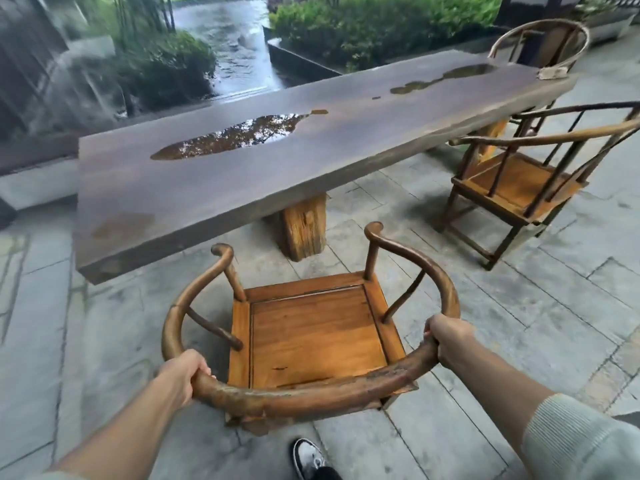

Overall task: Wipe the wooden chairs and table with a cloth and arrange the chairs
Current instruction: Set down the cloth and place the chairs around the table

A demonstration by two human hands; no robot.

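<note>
Both hands, the left hand [183, 374] and right hand [446, 341], had a closed grip around the curved back rail of the brown wooden round-backed chair [311, 334], which stood just before the long dark slab bench [242, 174].

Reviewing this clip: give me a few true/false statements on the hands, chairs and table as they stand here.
1. Both hands grip the near chair's curved rail. True: left hand, right hand.
2. The table is dry. False: puddles lie on it.
3. The cloth is in the right hand. False: it lies at the table's far end.
4. Two other chairs stand by the table's far end. True: one at the side, one behind.
</note>
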